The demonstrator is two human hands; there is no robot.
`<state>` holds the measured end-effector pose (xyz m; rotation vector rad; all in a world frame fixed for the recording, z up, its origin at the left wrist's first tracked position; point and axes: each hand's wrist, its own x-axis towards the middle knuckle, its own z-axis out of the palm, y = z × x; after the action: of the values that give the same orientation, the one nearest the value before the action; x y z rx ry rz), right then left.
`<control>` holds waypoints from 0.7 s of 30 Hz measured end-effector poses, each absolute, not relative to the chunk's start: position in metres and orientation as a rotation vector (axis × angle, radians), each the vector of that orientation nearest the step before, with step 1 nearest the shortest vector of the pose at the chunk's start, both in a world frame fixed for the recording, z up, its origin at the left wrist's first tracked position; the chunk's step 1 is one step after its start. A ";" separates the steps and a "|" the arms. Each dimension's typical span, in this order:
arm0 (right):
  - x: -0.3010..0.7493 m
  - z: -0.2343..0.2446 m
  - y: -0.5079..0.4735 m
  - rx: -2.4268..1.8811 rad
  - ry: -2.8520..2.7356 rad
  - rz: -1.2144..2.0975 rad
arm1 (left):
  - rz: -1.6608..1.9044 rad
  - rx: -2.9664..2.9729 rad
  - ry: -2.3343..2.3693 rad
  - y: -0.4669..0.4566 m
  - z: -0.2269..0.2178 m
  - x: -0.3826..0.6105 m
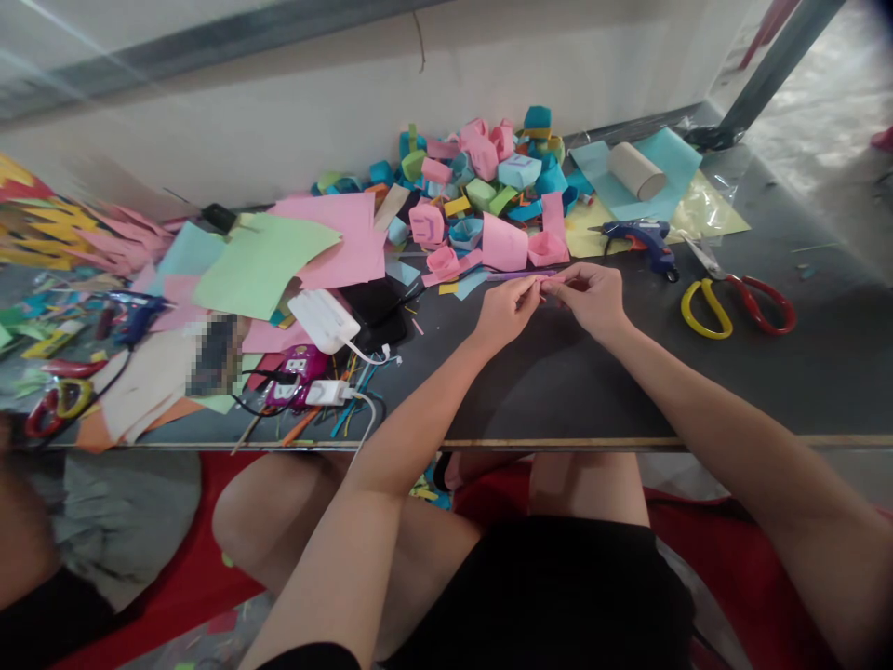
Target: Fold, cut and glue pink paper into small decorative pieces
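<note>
Over the dark table, my left hand (506, 312) and my right hand (594, 293) meet fingertip to fingertip. Both pinch a small piece of pink paper (542, 285), mostly covered by the fingers. Just behind them lies a purple pen-like stick (513, 275). A pink paper cup shape (505, 243) and a small pink paper basket (548, 247) stand beyond the hands. Right of my right hand are a blue glue gun (640, 240) and scissors (739, 288) with one yellow and one red handle, blades apart.
Folded paper baskets (481, 154) are heaped against the wall. A cardboard tube (636, 171) rests on blue sheets at the right. Leftward lie green paper (269, 265), a white power bank (325, 319), a purple power strip (299, 372) and cables. Another person's arm (24, 521) shows at far left.
</note>
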<state>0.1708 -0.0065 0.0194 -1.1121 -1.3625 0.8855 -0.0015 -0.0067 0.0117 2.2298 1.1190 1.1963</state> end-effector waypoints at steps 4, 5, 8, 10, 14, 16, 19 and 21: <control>0.171 0.018 -0.006 -1.105 -1.353 0.896 | 1.224 2.204 1.110 -0.007 0.011 -0.002; 0.171 0.018 -0.006 -1.103 -1.355 0.896 | 1.227 2.203 1.109 -0.007 0.011 -0.002; 0.171 0.018 -0.006 -1.109 -1.362 0.891 | 1.243 2.179 1.105 -0.007 0.010 -0.003; 0.170 0.019 -0.006 -1.106 -1.360 0.899 | 1.265 2.137 1.096 -0.007 0.009 -0.003; 0.169 0.022 -0.007 -1.075 -1.342 0.982 | 1.305 2.014 1.085 -0.006 0.004 -0.001; 0.169 0.023 -0.007 -1.057 -1.335 1.017 | 1.302 1.947 1.075 -0.006 0.002 0.000; 0.170 0.024 -0.006 -1.041 -1.352 1.039 | 1.275 1.869 1.057 -0.004 0.001 0.001; 0.171 0.024 -0.005 -1.048 -1.364 1.047 | 1.253 1.851 1.047 -0.002 0.001 0.001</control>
<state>0.1710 -0.0053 0.0245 -1.0478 -1.3637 1.0470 0.0011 -0.0019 0.0013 1.8513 1.0472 1.2527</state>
